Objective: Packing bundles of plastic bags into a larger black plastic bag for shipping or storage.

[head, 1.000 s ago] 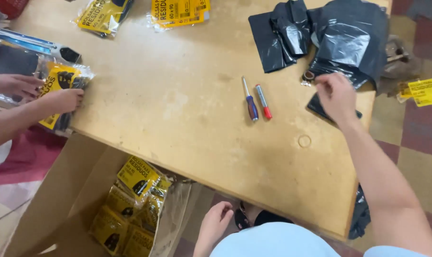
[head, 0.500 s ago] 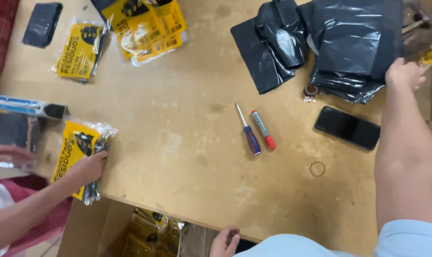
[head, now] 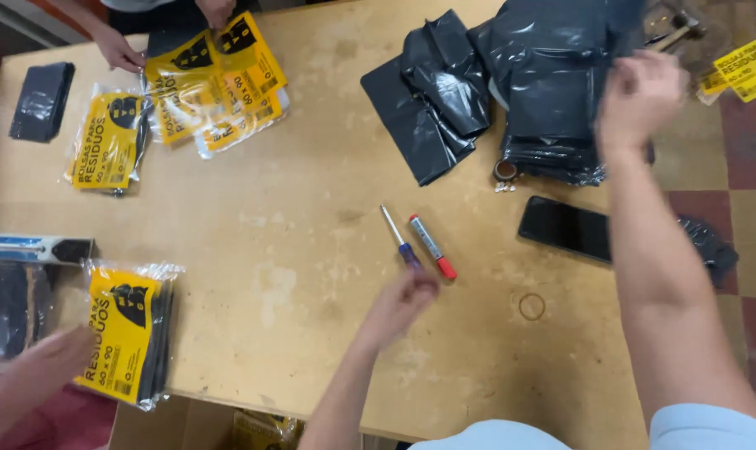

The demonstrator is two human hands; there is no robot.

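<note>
My right hand reaches to the far right of the wooden table and grips the edge of a stack of folded black plastic bags. My left hand stretches over the table's middle, its fingers touching the blue handle of a small screwdriver. A red and grey marker lies beside the screwdriver. A black phone lies face up just left of my right forearm.
A rubber band lies near the front edge. Yellow-labelled bag packs sit at the back left, left and front left. Another person's hand touches the front-left pack; two other hands are at the far edge.
My left hand came up from below the table edge to the screwdriver. My right hand moved onto the black bag stack. The view shifted, showing more of the table's left.
</note>
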